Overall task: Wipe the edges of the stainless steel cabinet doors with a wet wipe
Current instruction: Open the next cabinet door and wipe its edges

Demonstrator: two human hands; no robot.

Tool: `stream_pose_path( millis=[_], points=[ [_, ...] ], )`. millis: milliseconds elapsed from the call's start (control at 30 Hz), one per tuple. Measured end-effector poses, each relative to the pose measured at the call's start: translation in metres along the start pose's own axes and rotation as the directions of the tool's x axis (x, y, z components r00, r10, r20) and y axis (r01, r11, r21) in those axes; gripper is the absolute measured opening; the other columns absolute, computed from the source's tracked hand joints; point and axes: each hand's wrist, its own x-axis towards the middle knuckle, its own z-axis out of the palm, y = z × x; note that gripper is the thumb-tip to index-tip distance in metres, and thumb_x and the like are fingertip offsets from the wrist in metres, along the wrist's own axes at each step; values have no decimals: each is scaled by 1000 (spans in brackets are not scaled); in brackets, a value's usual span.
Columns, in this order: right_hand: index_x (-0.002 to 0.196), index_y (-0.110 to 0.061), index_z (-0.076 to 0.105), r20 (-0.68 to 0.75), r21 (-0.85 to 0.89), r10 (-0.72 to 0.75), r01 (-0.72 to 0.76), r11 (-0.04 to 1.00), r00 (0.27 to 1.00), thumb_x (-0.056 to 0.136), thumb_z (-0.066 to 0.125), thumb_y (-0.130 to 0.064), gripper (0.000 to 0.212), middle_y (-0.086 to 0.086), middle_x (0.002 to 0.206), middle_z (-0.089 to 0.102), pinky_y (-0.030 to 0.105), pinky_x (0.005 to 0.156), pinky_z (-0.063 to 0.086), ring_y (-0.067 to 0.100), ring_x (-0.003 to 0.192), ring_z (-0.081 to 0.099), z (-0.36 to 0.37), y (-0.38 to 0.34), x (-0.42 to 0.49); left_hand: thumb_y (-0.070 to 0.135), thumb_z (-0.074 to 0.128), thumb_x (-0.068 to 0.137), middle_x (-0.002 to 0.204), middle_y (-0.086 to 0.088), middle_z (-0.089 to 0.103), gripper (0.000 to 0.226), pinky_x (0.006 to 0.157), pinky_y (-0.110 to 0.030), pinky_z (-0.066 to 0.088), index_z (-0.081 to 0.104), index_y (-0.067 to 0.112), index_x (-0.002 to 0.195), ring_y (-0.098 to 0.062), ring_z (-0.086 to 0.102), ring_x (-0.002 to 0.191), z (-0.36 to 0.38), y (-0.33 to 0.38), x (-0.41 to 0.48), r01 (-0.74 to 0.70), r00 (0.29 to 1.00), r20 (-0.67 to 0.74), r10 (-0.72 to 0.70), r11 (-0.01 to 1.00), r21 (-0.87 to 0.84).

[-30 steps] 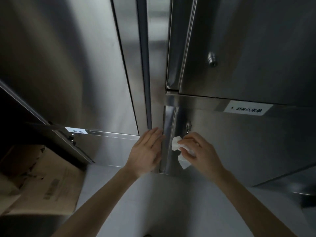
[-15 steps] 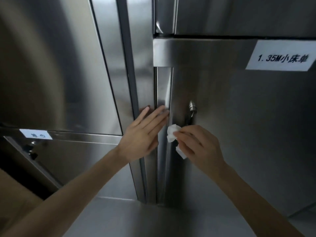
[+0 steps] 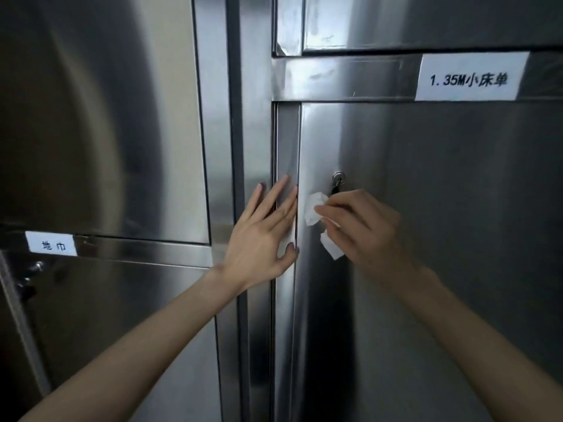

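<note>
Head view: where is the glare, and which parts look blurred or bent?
In the head view, a pale glare streak runs down the stainless steel cabinet door beside the white wet wipe; the left steel door panel is dim and smeared, vertical frame lines lean slightly, and the white paper label reads sharp.

Stainless steel cabinet, brushed doors w/ narrow seams, lower-rt door shut – lock near its left edge, white label "1.35M小床单" on rail above, smaller label on left rail, wet wipe against lower-rt door – just beside lock
</note>
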Motion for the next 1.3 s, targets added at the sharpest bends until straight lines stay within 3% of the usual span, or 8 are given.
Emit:
stream_pose_path(
  millis=[167,500,667,800,900,967,1133,1300],
  points=[
    [87,4,72,13,17,27,-27,999,1000,83,65,5,8,15,85,67,32,65,55,27,72,65,-17,8,2,30,49,82,145,-12,48,60,119,-52,18,56,-5,130,-31,21,146,-7,6,4,20,1000,13,-20,999,-41],
    [91,3,72,76,-42,-70,73,996,995,88,61,-5,13,13,87,66,20,80,46,21,79,63,-15,11,10,18,46,81,145,-8,49,57,122,-45,8,53,-3,134,-29,14,149,2,-9,5,-59,998,-10,58,995,-76],
    [92,2,72,46,-39,-23,25,999,999,83,66,0,11,13,87,65,24,78,49,22,78,62,-12,13,12,9,42,78,148,-5,46,62,121,-50,9,50,2,139,-32,15,148,8,-17,4,-95,995,-12,95,994,-52],
    [93,-1,72,82,-118,-11,21,993,997,85,65,-7,13,12,88,65,21,72,45,19,80,59,-17,23,8,5,63,74,152,-1,41,69,113,-65,6,50,11,141,-31,11,148,14,-4,10,-91,996,-5,91,996,-20],
    [95,-2,72,71,-131,78,-68,989,994,86,63,-8,14,11,90,65,24,71,47,21,79,60,-22,29,3,16,73,71,152,4,41,74,100,-78,2,49,20,140,-28,11,148,18,14,20,-82,996,34,80,994,68],
    [96,-2,72,89,-124,113,-101,987,990,87,62,-8,14,11,91,64,23,72,46,21,79,61,-25,29,1,26,67,75,152,8,40,71,95,-82,2,47,25,142,-28,11,148,22,26,27,-76,995,70,67,987,138],
    [98,-2,71,124,-146,184,-166,975,975,84,64,-4,15,12,93,64,33,66,54,23,80,63,-30,28,-7,30,68,78,154,1,38,73,105,-75,19,43,21,145,-33,11,145,36,49,42,-56,989,145,42,994,96],
    [98,1,70,116,-174,238,-217,961,964,86,65,-1,14,15,93,63,39,66,54,28,82,63,-40,28,-7,20,70,79,151,-2,42,72,107,-73,18,42,14,145,-34,16,144,43,57,46,-60,989,136,61,998,-10]
  ],
)
